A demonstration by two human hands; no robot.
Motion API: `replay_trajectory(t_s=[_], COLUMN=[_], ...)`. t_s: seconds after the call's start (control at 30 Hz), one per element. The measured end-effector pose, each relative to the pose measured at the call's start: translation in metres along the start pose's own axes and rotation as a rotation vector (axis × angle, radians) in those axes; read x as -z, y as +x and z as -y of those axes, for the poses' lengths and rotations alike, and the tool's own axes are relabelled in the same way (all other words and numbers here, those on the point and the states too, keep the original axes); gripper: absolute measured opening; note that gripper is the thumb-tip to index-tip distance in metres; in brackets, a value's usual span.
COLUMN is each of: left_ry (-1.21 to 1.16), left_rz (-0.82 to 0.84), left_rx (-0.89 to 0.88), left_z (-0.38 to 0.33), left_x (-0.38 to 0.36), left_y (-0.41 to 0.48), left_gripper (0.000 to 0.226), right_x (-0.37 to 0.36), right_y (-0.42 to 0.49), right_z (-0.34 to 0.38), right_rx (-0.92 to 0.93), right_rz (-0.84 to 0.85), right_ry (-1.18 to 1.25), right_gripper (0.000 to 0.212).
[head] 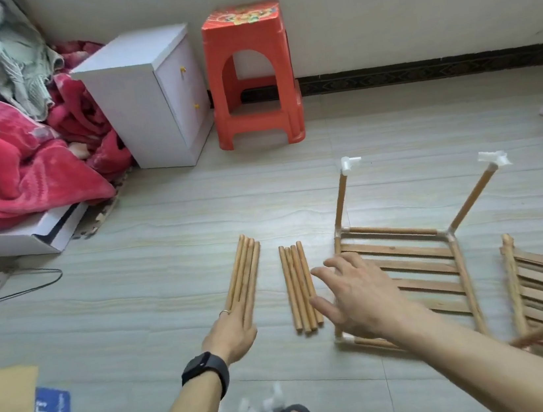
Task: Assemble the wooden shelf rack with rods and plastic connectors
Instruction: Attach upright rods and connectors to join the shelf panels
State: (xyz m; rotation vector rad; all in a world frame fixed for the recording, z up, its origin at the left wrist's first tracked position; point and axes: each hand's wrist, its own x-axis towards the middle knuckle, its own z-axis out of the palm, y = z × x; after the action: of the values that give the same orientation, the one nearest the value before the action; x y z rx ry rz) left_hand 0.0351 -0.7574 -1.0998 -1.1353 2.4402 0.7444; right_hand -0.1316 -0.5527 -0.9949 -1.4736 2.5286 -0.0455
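Shelf rack [407, 252] half-built on the floor, mid-right; two uprights capped w/ connectors [349, 164]. Your left hand [231, 332] lies flat on the long rods [244, 271], gripping nothing. Right hand [354, 291] is spread and empty, by the short rods [300, 288]. Risk: your forearm bumps the frame and a loose joint pops.

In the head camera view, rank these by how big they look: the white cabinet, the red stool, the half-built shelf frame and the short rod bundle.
1. half-built shelf frame, though it lies nearer the camera, which inflates it
2. white cabinet
3. red stool
4. short rod bundle
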Motion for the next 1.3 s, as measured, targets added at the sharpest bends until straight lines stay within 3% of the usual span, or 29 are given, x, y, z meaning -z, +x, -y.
replay_trajectory(t_s=[0.1, 0.2, 0.47, 0.77, 0.87, 1.0, 1.07, 1.13, 1.23, 1.3], left_ry=[-0.019, -0.03, -0.084, -0.096, -0.221, -0.128, -0.039, 0.072, 0.292, 0.454], left_rz=[0.04, 0.043, 0.003, -0.004, -0.039, -0.135, -0.208, -0.274, -0.391, -0.442], left_rx=[0.078, 0.17, 0.427, 0.462, 0.377, 0.059, -0.134, -0.328, -0.628, -0.805], left_z=[0.015, 0.029, 0.055, 0.043, 0.028, -0.008, -0.036, -0.066, -0.112, -0.141], left_x=[-0.013, -0.025, -0.063, -0.055, -0.026, 0.029, 0.057, 0.08, 0.101, 0.104], left_y=[0.025, 0.052, 0.106, 0.104, 0.093, 0.053, 0.026, 0.0, -0.045, -0.068], left_gripper=[0.055, 0.056, 0.043, 0.046, 0.046, 0.038, 0.034, 0.027, 0.025, 0.03], right_x=[-0.029, -0.045, -0.056, -0.052, -0.052, -0.035, -0.015, 0.006, 0.039, 0.05], right_y=[0.016, 0.018, 0.028, 0.022, 0.015, 0.012, 0.011, 0.009, -0.007, -0.023], right_z=[0.009, 0.012, 0.01, 0.014, 0.018, 0.023, 0.021, 0.015, 0.001, -0.013], right_rx=[-0.037, -0.058, -0.077, -0.077, -0.072, -0.104, -0.174, -0.328, -0.625, -0.718], right_rz=[-0.024, -0.186, -0.296, -0.226, -0.124, 0.099, 0.14, 0.007, -0.217, -0.288], right_ry=[-0.045, -0.078, -0.054, -0.076, -0.082, -0.02, 0.146, 0.481, 1.263, 1.815], right_gripper=[0.045, 0.014, 0.034, 0.036, 0.049, 0.072, 0.078, 0.084, 0.081, 0.061])
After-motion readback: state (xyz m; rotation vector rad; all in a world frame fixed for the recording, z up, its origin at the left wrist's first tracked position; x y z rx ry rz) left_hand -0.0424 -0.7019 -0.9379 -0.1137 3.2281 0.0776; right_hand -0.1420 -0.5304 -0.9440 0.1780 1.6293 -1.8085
